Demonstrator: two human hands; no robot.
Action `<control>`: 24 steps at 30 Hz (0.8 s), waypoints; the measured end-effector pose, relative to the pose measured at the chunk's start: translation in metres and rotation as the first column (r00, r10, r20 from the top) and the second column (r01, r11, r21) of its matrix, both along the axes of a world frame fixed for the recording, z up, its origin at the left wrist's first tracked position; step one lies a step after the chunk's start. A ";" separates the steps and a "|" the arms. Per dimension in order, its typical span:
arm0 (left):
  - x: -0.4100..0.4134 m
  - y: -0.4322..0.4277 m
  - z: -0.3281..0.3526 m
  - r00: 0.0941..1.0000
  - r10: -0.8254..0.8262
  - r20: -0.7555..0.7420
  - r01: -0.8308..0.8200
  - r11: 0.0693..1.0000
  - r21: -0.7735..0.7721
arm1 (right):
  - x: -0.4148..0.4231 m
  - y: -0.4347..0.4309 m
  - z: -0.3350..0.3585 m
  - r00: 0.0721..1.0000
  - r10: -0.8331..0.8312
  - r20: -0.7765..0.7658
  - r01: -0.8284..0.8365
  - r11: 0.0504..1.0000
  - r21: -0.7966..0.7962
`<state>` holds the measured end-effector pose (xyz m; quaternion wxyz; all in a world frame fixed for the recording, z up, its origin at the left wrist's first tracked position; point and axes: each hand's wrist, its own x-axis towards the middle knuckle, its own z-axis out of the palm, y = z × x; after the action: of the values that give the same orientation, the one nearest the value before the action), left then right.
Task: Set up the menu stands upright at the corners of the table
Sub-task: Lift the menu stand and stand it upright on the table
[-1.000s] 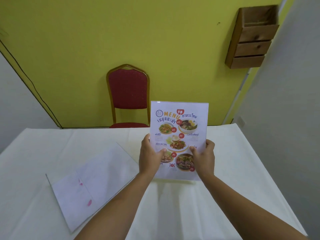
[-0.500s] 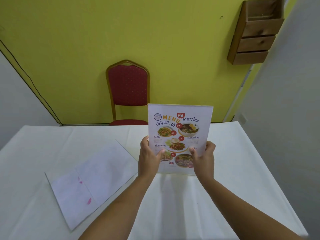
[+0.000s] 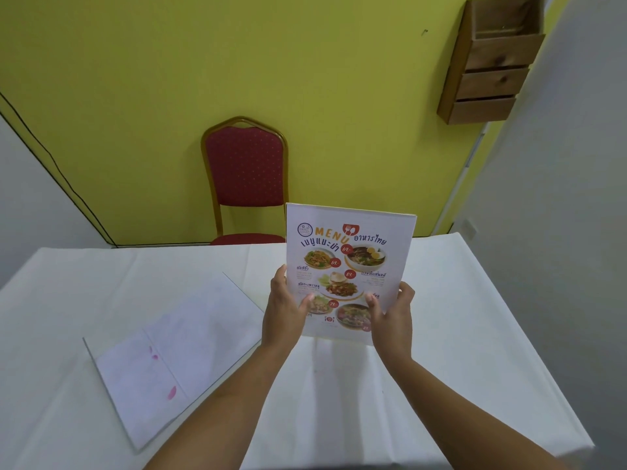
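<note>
A clear menu stand [image 3: 353,252] with a printed food menu is held upright above the middle of the white-clothed table [image 3: 458,334], its picture side facing me. My left hand [image 3: 283,310] grips its lower left edge, thumb across the front. My right hand [image 3: 393,317] grips the lower right edge the same way. A second menu stand [image 3: 176,354] lies flat on the table to the left, showing a pale back with pink marks bleeding through.
A red padded chair [image 3: 246,167] with a gold frame stands behind the table's far edge against the yellow wall. A wooden rack of drawers [image 3: 492,62] hangs on the wall at upper right. A grey wall runs close along the table's right side.
Both hands have carried the upright menu slightly farther away and to the right, with its bottom edge lifted a bit off the cloth. The flat stand has not moved.
</note>
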<state>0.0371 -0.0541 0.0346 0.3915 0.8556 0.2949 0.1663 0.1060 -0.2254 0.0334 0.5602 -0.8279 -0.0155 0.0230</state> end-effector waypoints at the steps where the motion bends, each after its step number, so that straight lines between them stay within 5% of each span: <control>1: 0.000 -0.001 -0.001 1.000 0.003 0.003 -0.003 1.000 -0.001 | 0.000 0.000 -0.001 1.000 -0.004 -0.002 0.004 1.000 -0.005; 13: -0.032 0.010 -0.007 0.976 -0.147 -0.163 0.168 0.978 0.123 | -0.022 0.003 -0.018 0.997 -0.078 -0.024 0.074 0.990 -0.123; 24: -0.073 0.087 -0.022 0.889 -0.129 -0.440 0.303 0.886 0.352 | -0.108 0.051 -0.039 0.973 -0.091 -0.213 -0.027 0.869 -0.494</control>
<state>-0.0354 0.0331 0.0131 0.1495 0.9621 0.2282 -0.0016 -0.0024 -0.1745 -0.0051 0.3285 -0.9352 0.0696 0.1122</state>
